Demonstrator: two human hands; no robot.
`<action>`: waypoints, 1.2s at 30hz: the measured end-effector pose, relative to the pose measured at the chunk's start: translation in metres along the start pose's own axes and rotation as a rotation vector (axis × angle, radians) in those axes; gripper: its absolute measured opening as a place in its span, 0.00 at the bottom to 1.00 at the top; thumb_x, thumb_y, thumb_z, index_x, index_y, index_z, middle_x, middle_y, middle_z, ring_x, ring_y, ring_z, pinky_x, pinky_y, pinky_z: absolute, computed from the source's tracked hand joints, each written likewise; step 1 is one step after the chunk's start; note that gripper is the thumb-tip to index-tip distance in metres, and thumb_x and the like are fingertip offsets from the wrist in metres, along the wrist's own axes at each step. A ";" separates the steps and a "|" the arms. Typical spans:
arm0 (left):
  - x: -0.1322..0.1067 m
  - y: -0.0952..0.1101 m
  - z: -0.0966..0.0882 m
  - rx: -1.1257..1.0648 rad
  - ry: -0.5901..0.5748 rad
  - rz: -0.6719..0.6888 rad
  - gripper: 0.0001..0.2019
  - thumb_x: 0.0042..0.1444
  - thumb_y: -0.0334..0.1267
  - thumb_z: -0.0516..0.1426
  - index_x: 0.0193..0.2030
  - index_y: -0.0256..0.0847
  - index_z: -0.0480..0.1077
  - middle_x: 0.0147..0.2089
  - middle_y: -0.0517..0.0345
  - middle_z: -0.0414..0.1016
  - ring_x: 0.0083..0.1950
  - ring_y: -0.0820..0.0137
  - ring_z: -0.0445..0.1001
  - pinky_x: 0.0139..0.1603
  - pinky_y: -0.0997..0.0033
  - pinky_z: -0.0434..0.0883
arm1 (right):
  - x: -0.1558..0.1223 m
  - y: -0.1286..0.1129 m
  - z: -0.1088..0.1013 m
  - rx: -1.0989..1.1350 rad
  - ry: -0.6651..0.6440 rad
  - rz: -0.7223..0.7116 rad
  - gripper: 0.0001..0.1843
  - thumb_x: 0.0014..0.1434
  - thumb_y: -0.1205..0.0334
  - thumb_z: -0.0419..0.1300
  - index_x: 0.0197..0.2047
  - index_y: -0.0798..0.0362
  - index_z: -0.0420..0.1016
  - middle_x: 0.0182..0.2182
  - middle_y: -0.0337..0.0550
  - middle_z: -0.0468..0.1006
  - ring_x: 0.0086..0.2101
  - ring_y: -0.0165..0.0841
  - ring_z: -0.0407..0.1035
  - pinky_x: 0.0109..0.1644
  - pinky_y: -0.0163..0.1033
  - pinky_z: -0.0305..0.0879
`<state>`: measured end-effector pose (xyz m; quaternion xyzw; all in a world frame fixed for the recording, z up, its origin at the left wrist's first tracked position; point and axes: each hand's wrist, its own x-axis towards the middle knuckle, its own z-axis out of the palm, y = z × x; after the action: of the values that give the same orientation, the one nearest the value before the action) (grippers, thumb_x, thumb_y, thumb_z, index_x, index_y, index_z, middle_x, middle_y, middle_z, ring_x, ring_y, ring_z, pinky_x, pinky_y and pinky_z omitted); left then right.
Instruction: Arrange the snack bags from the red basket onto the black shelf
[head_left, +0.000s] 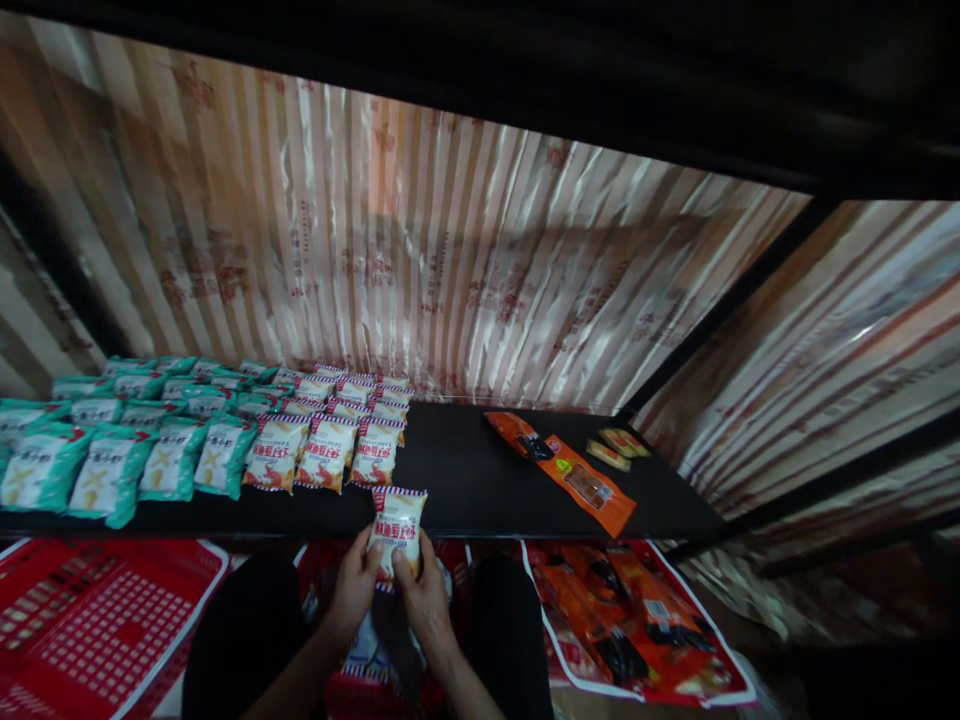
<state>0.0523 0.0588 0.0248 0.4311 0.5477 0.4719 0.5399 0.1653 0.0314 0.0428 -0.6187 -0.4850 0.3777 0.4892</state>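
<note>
A small white and orange snack bag (397, 530) with red lettering is held upright between my two hands, just in front of the shelf edge. My left hand (358, 575) grips its left side, and my right hand (424, 585) grips the right side with the thumb on its front. Beyond it on the black shelf (450, 470), rows of matching snack bags (326, 450) stand close together. To their left are several rows of teal and white snack bags (172, 455). More of the white bags (367, 650) lie below my hands, partly hidden by my forearms.
Orange packets (589, 485) and small yellowish packets (619, 447) lie on the shelf's right part. Red baskets stand below: one at left (112, 620), another at right (739, 690) holding orange packets. Striped sheeting (420, 250) hangs behind, and a dark beam (480, 70) crosses above.
</note>
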 end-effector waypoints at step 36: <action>0.123 0.066 0.109 0.742 0.022 0.064 0.21 0.57 0.32 0.46 0.57 0.26 0.61 0.56 0.37 0.67 0.57 0.62 0.66 0.56 0.69 0.59 | 0.168 -0.005 -0.059 -0.476 0.095 -0.031 0.25 0.55 0.49 0.50 0.47 0.57 0.73 0.37 0.52 0.77 0.39 0.41 0.71 0.42 0.39 0.63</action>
<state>0.1530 0.1970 0.0705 0.6091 0.6736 0.2627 0.3260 0.2605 0.1808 0.0628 -0.7260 -0.5464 0.2158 0.3574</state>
